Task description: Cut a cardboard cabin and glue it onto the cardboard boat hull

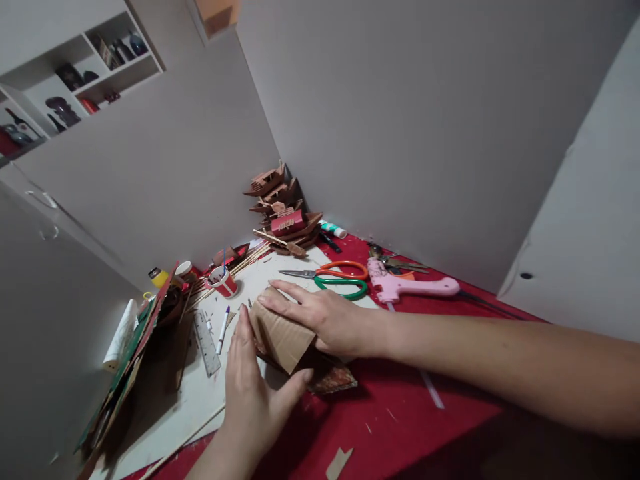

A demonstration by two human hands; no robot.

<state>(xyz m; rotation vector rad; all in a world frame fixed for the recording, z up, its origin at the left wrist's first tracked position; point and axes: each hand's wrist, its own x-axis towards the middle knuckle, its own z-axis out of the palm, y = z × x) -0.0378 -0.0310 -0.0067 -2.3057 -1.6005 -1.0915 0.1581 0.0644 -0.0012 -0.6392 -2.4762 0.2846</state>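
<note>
A folded piece of brown cardboard sits tilted between my two hands over the white work sheet. My right hand lies over its top and right side, index and middle fingers stretched across the face; its thumb is hidden. My left hand steadies the left edge with its fingers, while the thumb reaches round the near corner. Under the cardboard, a darker piece with a mottled printed surface sticks out to the right. Just beyond my right hand lie scissors with one orange and one green handle.
A pink glue gun rests at the right on red cloth. Left are a ruler, a marker, a paper cup and leaning boards. Brown model boats stand stacked in the corner. A cardboard scrap lies in front.
</note>
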